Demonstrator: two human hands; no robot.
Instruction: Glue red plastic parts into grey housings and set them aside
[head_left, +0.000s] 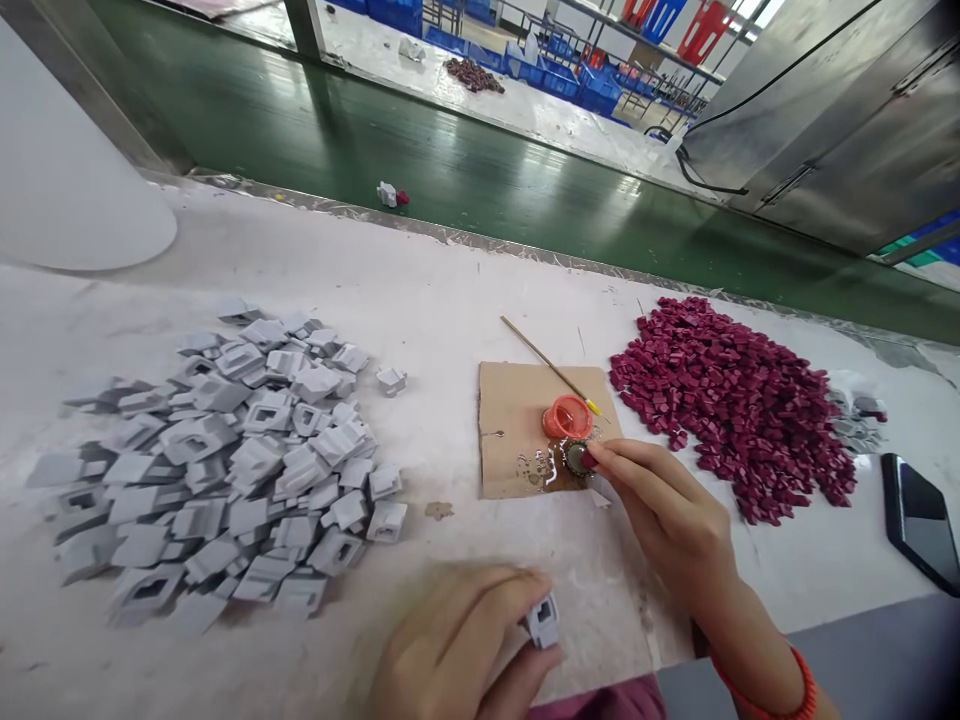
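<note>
grey housings, maroon pieces, orange cap

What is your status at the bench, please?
Left hand pinching grey housing near table edge. Right hand at small round dish on cardboard, grip unclear. Orange cap and stick close behind dish.

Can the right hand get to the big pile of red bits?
Probably yes. The right hand is at the cardboard, and the red pile lies just beside it with nothing between. The left hand holds a grey part, out of the way.
</note>
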